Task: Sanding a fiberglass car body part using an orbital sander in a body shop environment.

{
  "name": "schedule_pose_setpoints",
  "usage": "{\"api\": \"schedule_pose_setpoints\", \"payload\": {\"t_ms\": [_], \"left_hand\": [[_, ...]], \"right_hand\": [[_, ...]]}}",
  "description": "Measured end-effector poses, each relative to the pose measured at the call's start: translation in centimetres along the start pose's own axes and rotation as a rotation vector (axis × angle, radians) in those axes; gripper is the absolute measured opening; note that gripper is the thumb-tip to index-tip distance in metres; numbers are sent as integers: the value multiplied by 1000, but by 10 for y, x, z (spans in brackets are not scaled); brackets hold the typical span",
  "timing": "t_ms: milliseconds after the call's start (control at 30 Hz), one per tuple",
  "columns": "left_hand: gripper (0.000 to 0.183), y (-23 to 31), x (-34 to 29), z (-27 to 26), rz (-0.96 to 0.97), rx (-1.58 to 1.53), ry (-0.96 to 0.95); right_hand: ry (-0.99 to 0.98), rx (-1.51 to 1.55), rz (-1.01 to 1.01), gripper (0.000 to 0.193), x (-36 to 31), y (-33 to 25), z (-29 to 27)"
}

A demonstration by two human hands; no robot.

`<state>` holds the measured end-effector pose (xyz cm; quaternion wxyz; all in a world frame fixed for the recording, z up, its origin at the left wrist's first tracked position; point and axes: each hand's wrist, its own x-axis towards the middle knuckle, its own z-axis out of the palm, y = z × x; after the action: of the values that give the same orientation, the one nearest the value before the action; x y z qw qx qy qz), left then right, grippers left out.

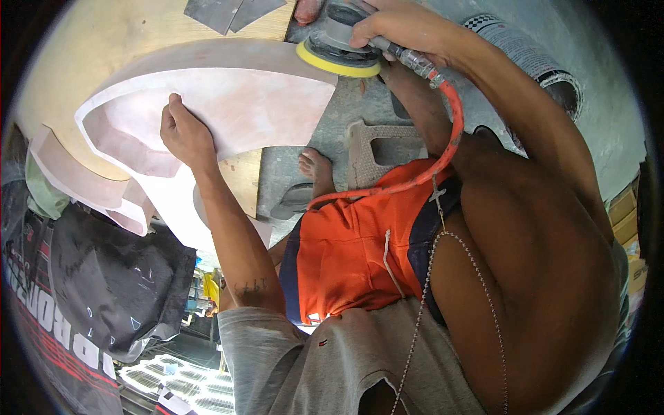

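A large curved whitish-pink moulded panel (270,104) lies on a plywood board. My left hand (187,135) is closed on its inner edge, thumb up, beside a hollow recess. With its fingers wrapped round the body, my right hand (391,29) holds an air sander (340,34) at the panel's far right end. The sander's yellow-rimmed pad is tilted against or very near the panel's outer edge; I cannot tell if it touches. From its grey fitting a red air hose (453,124) loops back across my lap.
Sanding sheets (232,14) lie on the plywood board (104,55) at the far side. A grey plastic stool (377,152) stands on the floor near my foot. At right, an open tin (529,59) lies on its side. Black bags (117,270) are at left.
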<state>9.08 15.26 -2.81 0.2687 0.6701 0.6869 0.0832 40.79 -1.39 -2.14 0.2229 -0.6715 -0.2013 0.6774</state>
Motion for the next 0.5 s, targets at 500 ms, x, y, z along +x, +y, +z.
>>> {"api": "schedule_pose_setpoints", "payload": {"t_ms": [500], "left_hand": [[43,4,0,1,-21,21,2]], "right_hand": [[58,410,225,41,44,30,17]]}}
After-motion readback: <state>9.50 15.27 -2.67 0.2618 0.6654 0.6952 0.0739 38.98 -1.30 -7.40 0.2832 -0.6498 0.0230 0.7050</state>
